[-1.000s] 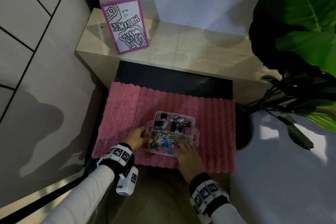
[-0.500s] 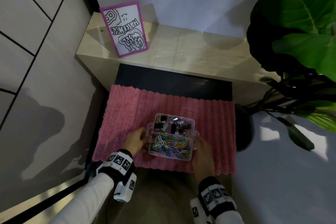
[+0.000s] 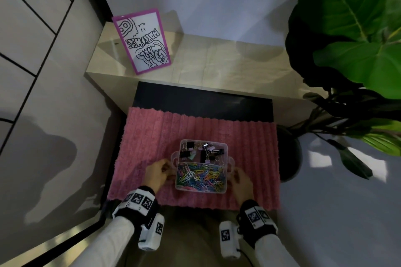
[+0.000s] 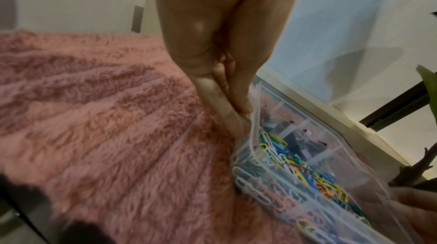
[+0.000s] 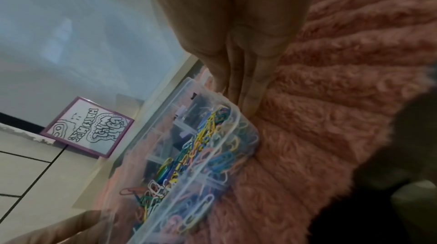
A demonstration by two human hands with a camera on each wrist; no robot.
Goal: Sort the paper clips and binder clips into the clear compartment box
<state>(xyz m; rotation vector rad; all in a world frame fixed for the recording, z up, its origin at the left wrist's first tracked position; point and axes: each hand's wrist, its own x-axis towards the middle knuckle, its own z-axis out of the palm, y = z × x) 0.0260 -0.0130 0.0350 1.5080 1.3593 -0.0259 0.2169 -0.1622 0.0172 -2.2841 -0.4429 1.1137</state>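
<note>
The box [image 3: 202, 167] sits on the pink mat [image 3: 152, 132], near its front edge; binder clips [image 3: 202, 150] lie in the far compartments, coloured paper clips [image 3: 199, 176] fill the near one almost to the rim. No loose clips are seen on the mat, so the sorting is judged done or nearly so.

The left hand [image 3: 156, 173] is set against the box's left wall, its straight fingers [image 4: 230, 117] pressed on the plastic just below the rim; the right hand [image 3: 239, 182] is laid against the right wall in the same way, fingers [image 5: 252, 98] extended down beside it; neither is curled round anything, and the box is held only by pressure from both sides.

Risks, as judged: the walls are thin and smooth, so a lift by side pressure alone could let the box slip or tilt; with the near compartment so full, a tilt would spill paper clips over the divider into the binder clips or onto the mat, where they would be snagged in the pile; a hard squeeze could flex the walls. The side tabs [image 3: 231, 163] would give a surer hold.
</note>
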